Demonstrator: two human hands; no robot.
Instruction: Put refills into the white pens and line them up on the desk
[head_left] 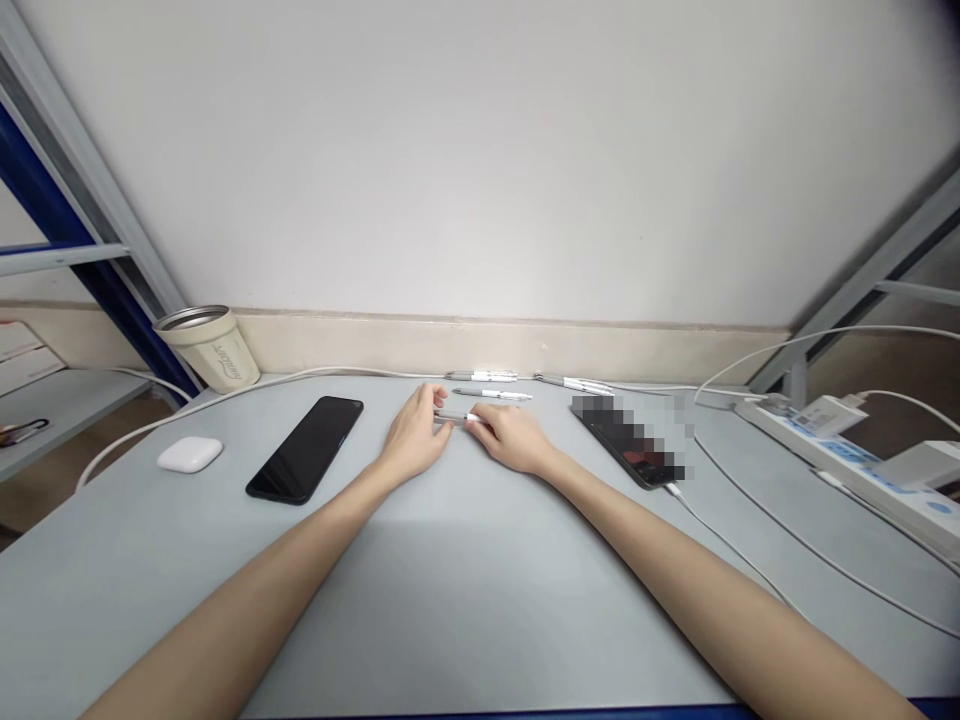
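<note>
A slim pen [452, 415] with a clear-grey barrel lies level between my two hands, low over the desk or on it. My left hand [411, 437] curls its fingers and thumb around the pen's left end. The right end is pinched in the fingers of my right hand [516, 437], which hide that part. Just behind them rests a silver-white pen [491, 394]. Farther back, along the wall, are more such pens [480, 376], with others [574, 384] to the right.
On the left stand a cream cup [217, 350], a white earbud case [190, 455] and a black phone [306, 450]. To the right are a partly blurred phone [622, 440] on a charging cable [739, 550] and a power strip [847, 455] with plugs. A white cable [300, 374] runs along the wall.
</note>
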